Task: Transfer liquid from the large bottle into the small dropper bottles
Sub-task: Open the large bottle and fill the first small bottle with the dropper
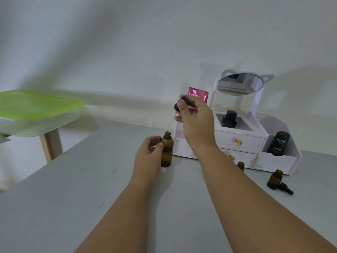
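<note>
My left hand (148, 154) grips the uncapped large bottle (166, 152), a smooth amber glass cylinder, upright on the middle of the grey table (73, 189). My right hand (197, 123) pinches a black dropper (176, 106) just above it, its thin pipette slanting down.

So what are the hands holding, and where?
Left hand grips the large amber bottle around its upper body; right hand pinches the dropper by its black top.

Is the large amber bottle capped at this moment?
No, the large amber bottle stands with its mouth open, while the right hand holds a black dropper cap raised above it.
</note>
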